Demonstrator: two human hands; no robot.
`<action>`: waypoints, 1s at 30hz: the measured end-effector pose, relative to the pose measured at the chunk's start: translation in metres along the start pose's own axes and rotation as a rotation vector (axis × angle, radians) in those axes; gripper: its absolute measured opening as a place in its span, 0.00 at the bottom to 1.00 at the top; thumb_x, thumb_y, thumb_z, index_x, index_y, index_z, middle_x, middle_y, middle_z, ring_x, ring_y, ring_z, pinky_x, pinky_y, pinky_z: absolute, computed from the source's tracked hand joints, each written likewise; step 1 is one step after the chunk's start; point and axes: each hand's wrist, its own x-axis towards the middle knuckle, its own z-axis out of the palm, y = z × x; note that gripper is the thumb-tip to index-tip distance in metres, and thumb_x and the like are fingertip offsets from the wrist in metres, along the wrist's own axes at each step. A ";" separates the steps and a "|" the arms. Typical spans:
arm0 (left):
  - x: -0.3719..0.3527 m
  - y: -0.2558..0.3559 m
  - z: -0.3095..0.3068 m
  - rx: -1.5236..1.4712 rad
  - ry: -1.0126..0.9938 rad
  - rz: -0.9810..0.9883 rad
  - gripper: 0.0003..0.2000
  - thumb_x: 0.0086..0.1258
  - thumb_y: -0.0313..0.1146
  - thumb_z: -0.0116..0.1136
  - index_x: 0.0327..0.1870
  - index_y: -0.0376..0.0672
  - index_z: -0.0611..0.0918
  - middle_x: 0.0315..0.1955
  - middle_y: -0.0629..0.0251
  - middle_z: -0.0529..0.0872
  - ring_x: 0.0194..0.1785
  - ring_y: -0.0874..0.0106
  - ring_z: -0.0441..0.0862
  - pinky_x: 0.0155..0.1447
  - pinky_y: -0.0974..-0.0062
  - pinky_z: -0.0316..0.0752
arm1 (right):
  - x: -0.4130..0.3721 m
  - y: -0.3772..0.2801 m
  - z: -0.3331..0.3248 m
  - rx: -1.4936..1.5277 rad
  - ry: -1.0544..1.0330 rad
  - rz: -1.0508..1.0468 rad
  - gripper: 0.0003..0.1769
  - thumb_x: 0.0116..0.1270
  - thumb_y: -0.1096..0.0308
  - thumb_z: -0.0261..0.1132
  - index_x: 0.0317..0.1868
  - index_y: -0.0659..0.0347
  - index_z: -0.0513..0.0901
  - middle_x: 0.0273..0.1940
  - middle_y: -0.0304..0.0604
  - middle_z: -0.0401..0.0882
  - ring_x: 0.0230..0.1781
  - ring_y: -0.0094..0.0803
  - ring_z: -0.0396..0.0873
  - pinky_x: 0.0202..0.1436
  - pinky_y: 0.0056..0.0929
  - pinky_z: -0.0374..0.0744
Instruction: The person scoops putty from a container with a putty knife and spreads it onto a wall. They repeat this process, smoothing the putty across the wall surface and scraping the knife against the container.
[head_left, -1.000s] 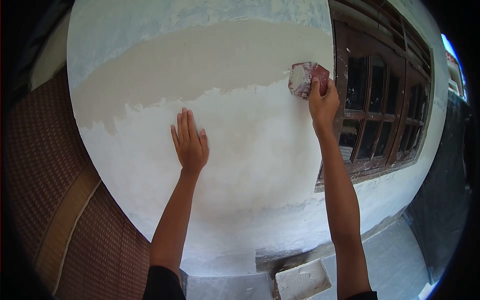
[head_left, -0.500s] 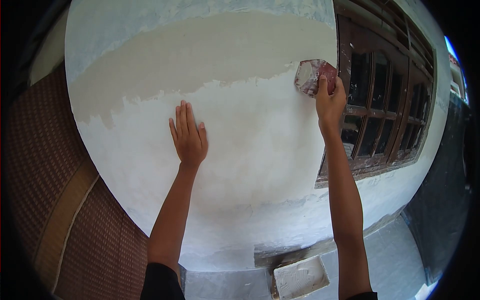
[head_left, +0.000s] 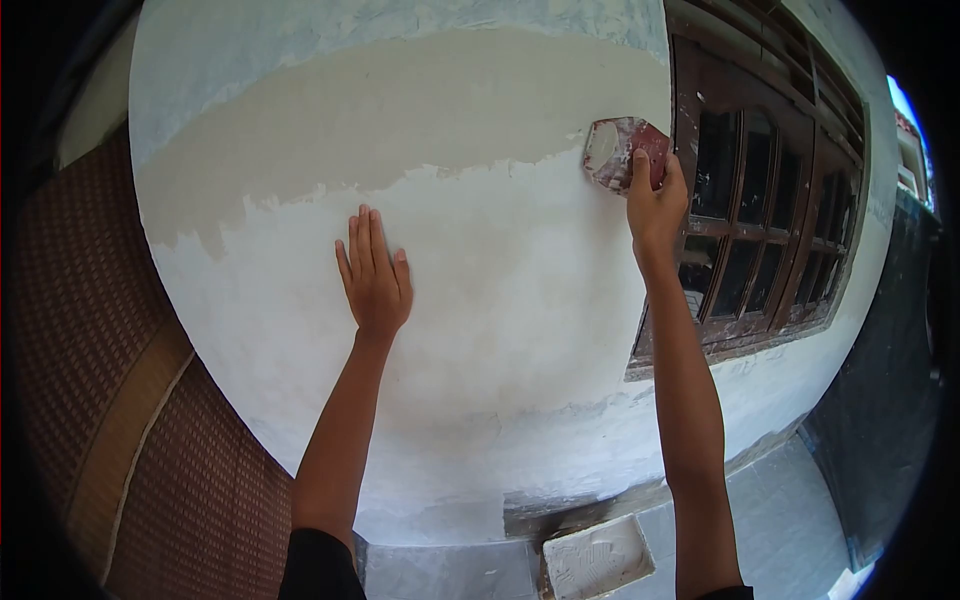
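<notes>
My right hand grips a dark red putty scraper, thumb across its face. Pale putty is smeared over the scraper's left part. It is held at the wall, close to the left side of the window frame, near the edge of a grey-beige band of putty. My left hand lies palm-down on the white wall below that band, its fingers stretched upward and holding nothing.
A brown wooden window with dark panes is at the right. A tray of white putty stands low by the foot of the wall on grey tiles. Brown woven matting hangs at the left, and a dark sheet at the far right.
The whole view has shifted slightly. Against the wall, my left hand stays in place, and the scraper in my right hand has barely moved.
</notes>
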 end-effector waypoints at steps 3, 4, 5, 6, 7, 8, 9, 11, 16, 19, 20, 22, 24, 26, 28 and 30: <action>-0.001 0.001 -0.001 -0.010 0.004 -0.004 0.28 0.79 0.34 0.42 0.78 0.35 0.62 0.78 0.56 0.63 0.82 0.60 0.56 0.82 0.52 0.44 | -0.010 -0.015 0.025 0.245 -0.155 -0.062 0.16 0.76 0.61 0.63 0.50 0.68 0.82 0.33 0.45 0.86 0.31 0.24 0.81 0.39 0.26 0.78; -0.001 0.001 -0.001 -0.014 -0.003 -0.012 0.28 0.79 0.34 0.42 0.78 0.35 0.62 0.78 0.56 0.63 0.82 0.60 0.56 0.82 0.52 0.44 | -0.014 -0.021 0.032 0.176 -0.209 -0.071 0.16 0.76 0.61 0.63 0.50 0.68 0.82 0.33 0.46 0.86 0.32 0.25 0.82 0.40 0.27 0.79; -0.001 0.001 -0.001 -0.016 -0.006 -0.011 0.28 0.79 0.34 0.42 0.78 0.35 0.62 0.78 0.56 0.63 0.82 0.60 0.56 0.82 0.52 0.44 | -0.018 -0.030 0.034 0.105 -0.265 -0.077 0.16 0.75 0.61 0.63 0.50 0.68 0.82 0.33 0.47 0.86 0.32 0.27 0.83 0.41 0.28 0.79; -0.001 0.001 -0.001 -0.014 -0.007 -0.012 0.28 0.79 0.34 0.42 0.78 0.35 0.62 0.78 0.56 0.63 0.82 0.60 0.56 0.82 0.52 0.44 | -0.017 -0.029 0.034 0.104 -0.264 -0.077 0.16 0.75 0.61 0.63 0.50 0.68 0.82 0.33 0.47 0.86 0.32 0.27 0.83 0.41 0.28 0.79; -0.001 0.000 -0.001 -0.012 -0.009 -0.012 0.28 0.79 0.34 0.42 0.78 0.36 0.62 0.78 0.56 0.63 0.82 0.60 0.56 0.82 0.52 0.44 | -0.015 -0.026 0.035 0.033 -0.249 -0.065 0.16 0.75 0.61 0.63 0.50 0.68 0.82 0.34 0.48 0.87 0.33 0.28 0.84 0.41 0.29 0.80; -0.001 0.001 -0.002 -0.015 -0.011 -0.010 0.28 0.79 0.34 0.42 0.78 0.36 0.62 0.78 0.56 0.63 0.82 0.60 0.56 0.82 0.52 0.44 | -0.014 -0.023 0.033 -0.040 -0.234 -0.052 0.16 0.74 0.61 0.64 0.49 0.68 0.82 0.34 0.49 0.87 0.34 0.30 0.85 0.42 0.30 0.80; 0.000 0.001 -0.001 -0.015 -0.007 -0.010 0.28 0.79 0.34 0.42 0.78 0.35 0.62 0.78 0.56 0.63 0.82 0.60 0.56 0.82 0.52 0.44 | -0.011 -0.015 0.029 -0.041 -0.232 -0.055 0.16 0.74 0.61 0.64 0.49 0.68 0.82 0.34 0.49 0.87 0.34 0.30 0.85 0.42 0.30 0.80; -0.001 0.001 -0.001 -0.013 -0.004 -0.015 0.28 0.79 0.35 0.42 0.78 0.35 0.62 0.78 0.56 0.63 0.82 0.60 0.56 0.82 0.52 0.44 | -0.001 0.003 0.014 -0.031 -0.150 0.060 0.17 0.73 0.60 0.64 0.49 0.68 0.82 0.34 0.52 0.87 0.36 0.34 0.87 0.44 0.32 0.81; -0.002 -0.001 0.002 -0.014 -0.021 -0.008 0.28 0.80 0.35 0.39 0.79 0.35 0.59 0.79 0.55 0.60 0.83 0.59 0.53 0.83 0.50 0.43 | 0.000 0.000 0.014 0.296 -0.104 0.011 0.12 0.76 0.65 0.62 0.50 0.66 0.82 0.38 0.41 0.86 0.36 0.21 0.81 0.42 0.26 0.79; -0.001 0.001 0.000 -0.003 -0.024 -0.009 0.28 0.80 0.34 0.39 0.79 0.35 0.60 0.79 0.55 0.60 0.82 0.58 0.54 0.82 0.50 0.43 | -0.022 -0.031 0.032 0.019 -0.327 -0.072 0.15 0.74 0.63 0.64 0.50 0.69 0.81 0.35 0.52 0.86 0.34 0.33 0.84 0.44 0.32 0.80; -0.001 0.001 0.000 -0.009 -0.026 -0.001 0.28 0.80 0.34 0.39 0.79 0.35 0.60 0.79 0.55 0.60 0.82 0.58 0.54 0.82 0.50 0.43 | -0.021 -0.029 0.029 0.015 -0.319 -0.068 0.15 0.74 0.63 0.64 0.50 0.69 0.81 0.35 0.52 0.86 0.34 0.33 0.84 0.44 0.32 0.80; -0.001 0.000 0.000 -0.014 -0.024 -0.006 0.28 0.80 0.35 0.39 0.79 0.36 0.60 0.79 0.55 0.60 0.82 0.58 0.54 0.82 0.50 0.43 | -0.014 -0.020 0.025 -0.056 -0.181 -0.027 0.16 0.73 0.62 0.64 0.50 0.69 0.81 0.34 0.56 0.86 0.34 0.40 0.86 0.45 0.35 0.80; 0.000 0.001 0.001 -0.006 -0.004 -0.007 0.28 0.80 0.35 0.40 0.78 0.35 0.61 0.78 0.56 0.62 0.82 0.60 0.55 0.82 0.51 0.44 | -0.002 0.000 0.006 -0.072 -0.081 0.016 0.17 0.72 0.61 0.65 0.49 0.69 0.81 0.34 0.54 0.86 0.35 0.38 0.86 0.44 0.34 0.80; -0.001 0.001 0.001 0.007 0.012 -0.013 0.27 0.80 0.35 0.41 0.78 0.35 0.63 0.78 0.56 0.64 0.82 0.61 0.57 0.82 0.52 0.45 | 0.000 0.009 -0.004 -0.100 -0.032 0.045 0.17 0.73 0.61 0.65 0.49 0.69 0.81 0.34 0.53 0.86 0.35 0.36 0.86 0.44 0.33 0.80; -0.001 0.002 0.002 0.008 0.008 -0.015 0.27 0.80 0.35 0.41 0.78 0.35 0.63 0.78 0.57 0.64 0.82 0.61 0.57 0.82 0.52 0.46 | 0.000 0.014 -0.005 0.127 -0.023 0.029 0.17 0.74 0.61 0.64 0.49 0.69 0.80 0.34 0.51 0.85 0.34 0.33 0.84 0.44 0.31 0.79; -0.001 0.001 0.001 0.006 0.011 -0.014 0.27 0.80 0.35 0.41 0.78 0.35 0.63 0.78 0.57 0.64 0.82 0.61 0.57 0.82 0.52 0.46 | -0.011 -0.003 0.013 0.207 -0.108 -0.019 0.16 0.75 0.62 0.63 0.50 0.69 0.80 0.34 0.50 0.85 0.34 0.32 0.84 0.44 0.31 0.79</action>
